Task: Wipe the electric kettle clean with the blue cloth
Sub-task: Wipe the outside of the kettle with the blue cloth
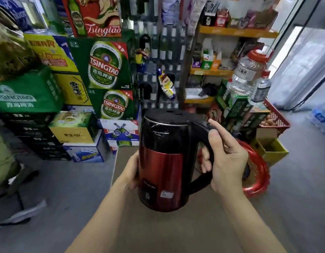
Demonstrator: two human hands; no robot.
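A red and black electric kettle (163, 161) is held upright in mid-air in front of me, lid closed, handle to the right. My left hand (131, 170) presses against the kettle's left side near the bottom. My right hand (225, 156) wraps its fingers around the black handle, with the index finger sticking up. No blue cloth shows in this view.
Stacked beer cartons (106, 70) fill the left and back. Orange shelves (212, 70) with small goods stand at the back right, beside large water bottles (249, 73). A red ring-shaped stand (258, 172) lies on the floor behind the kettle. A seated person's leg and shoe (21, 214) are at left.
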